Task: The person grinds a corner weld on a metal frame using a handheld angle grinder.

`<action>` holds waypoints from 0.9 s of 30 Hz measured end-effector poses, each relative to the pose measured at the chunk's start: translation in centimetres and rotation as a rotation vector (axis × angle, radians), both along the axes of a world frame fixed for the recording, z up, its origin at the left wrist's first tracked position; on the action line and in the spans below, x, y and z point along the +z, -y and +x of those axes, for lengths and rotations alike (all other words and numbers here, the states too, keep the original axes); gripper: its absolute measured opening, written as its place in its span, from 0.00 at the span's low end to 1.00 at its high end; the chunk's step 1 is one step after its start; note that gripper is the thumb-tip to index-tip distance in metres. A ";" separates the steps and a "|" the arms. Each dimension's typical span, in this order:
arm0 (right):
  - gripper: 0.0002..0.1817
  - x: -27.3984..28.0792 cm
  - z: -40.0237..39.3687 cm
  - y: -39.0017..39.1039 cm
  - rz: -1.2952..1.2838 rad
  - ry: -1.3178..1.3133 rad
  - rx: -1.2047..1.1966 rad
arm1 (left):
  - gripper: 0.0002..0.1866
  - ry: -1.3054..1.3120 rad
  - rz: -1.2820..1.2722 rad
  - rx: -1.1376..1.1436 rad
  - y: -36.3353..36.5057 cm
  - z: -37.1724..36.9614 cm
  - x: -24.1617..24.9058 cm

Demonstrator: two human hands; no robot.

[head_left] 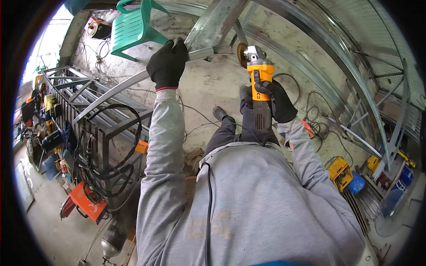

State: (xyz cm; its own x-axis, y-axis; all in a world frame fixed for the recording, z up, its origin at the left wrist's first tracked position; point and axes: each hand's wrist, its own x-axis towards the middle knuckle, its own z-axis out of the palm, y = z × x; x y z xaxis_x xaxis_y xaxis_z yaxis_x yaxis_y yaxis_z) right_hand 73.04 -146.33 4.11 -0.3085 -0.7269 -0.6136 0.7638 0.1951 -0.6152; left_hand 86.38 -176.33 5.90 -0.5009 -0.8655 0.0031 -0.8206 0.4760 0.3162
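My right hand, in a black glove, is wrapped round the body of a yellow and black angle grinder. The grinder points away from me, with its brown disc beside the end of a metal bar. My left hand, also in a black glove, is closed on that bar near the lower corner of a wide grey metal plate. The bar runs down to the left towards a metal rack. Parts of my left fingers are hidden behind the glove's back.
A green plastic chair stands at the far left. The metal rack at left carries cables and tools. Curved metal profiles sweep along the right. Cords trail over the concrete floor. A yellow case lies at lower right.
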 end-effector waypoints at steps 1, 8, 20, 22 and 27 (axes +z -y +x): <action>0.25 -0.1 0.1 -0.1 0.009 -0.002 0.000 | 0.25 -0.002 0.009 0.000 -0.2 0.0 -0.4; 0.23 0.3 0.4 0.2 0.032 -0.040 0.003 | 0.22 -0.040 -0.126 0.019 -1.0 -0.5 -0.5; 0.18 2.3 0.7 0.7 0.010 0.029 0.034 | 0.22 -0.088 -0.095 0.000 -0.8 -0.5 -0.6; 0.17 2.7 0.8 0.8 0.039 0.011 0.008 | 0.22 -0.086 -0.082 0.005 -0.5 -0.5 -0.7; 0.16 1.7 0.4 0.7 -0.010 -0.026 0.016 | 0.22 -0.099 -0.075 -0.015 -1.1 -0.3 -0.4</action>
